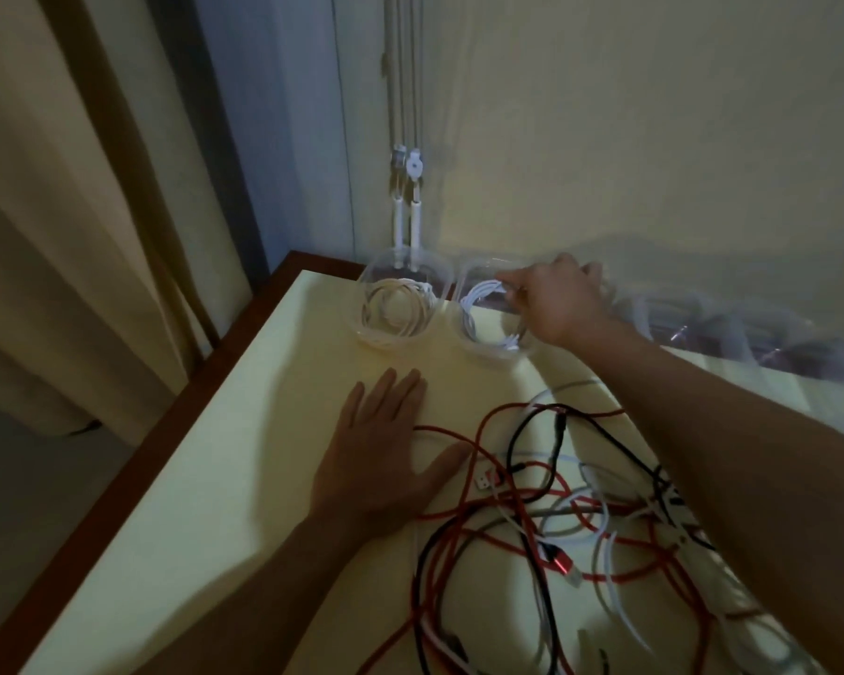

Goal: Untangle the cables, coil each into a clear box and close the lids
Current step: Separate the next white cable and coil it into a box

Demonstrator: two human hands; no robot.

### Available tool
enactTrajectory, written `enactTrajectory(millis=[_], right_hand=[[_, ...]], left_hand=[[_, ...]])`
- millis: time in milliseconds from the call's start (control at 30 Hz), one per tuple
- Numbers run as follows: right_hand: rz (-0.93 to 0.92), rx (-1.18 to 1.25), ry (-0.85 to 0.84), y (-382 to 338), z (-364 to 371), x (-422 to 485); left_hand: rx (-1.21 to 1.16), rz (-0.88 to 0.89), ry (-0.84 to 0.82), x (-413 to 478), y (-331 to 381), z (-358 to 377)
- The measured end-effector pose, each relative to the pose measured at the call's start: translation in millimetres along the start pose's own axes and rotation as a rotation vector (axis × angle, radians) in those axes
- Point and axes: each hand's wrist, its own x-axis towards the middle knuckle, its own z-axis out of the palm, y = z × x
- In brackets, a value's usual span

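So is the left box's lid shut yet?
Open. Its lid stands tipped up behind the left box, and the coiled cable lies uncovered inside.

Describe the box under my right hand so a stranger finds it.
On the cream table, near its far left corner, two clear boxes stand side by side. Take the right box, holding the white cable; the left box holds a cream coil.

Left hand [386,450]: flat on the table [205,479], fingers straight, at the edge of the tangle
Right hand [554,304]: reaches into the second clear box [483,353], fingers curled on the white cable [473,304] coiled inside
First clear box [369,289]: just beside the second, holds a coiled cream cable [395,309], lid open
Tangle [556,509]: red, black and white cables, heaped under the right forearm
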Motion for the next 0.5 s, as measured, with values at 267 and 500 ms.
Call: enactTrajectory(millis=[267,500], right_hand=[[-0.051,-0.010,0.063,-10,8,-12],[-0.116,0.011,-0.025,-13,8,-16]], left_hand=[[-0.008,0.002,0.015,-1,1,-2],[-0.014,-0.003,0.021,0,1,0]])
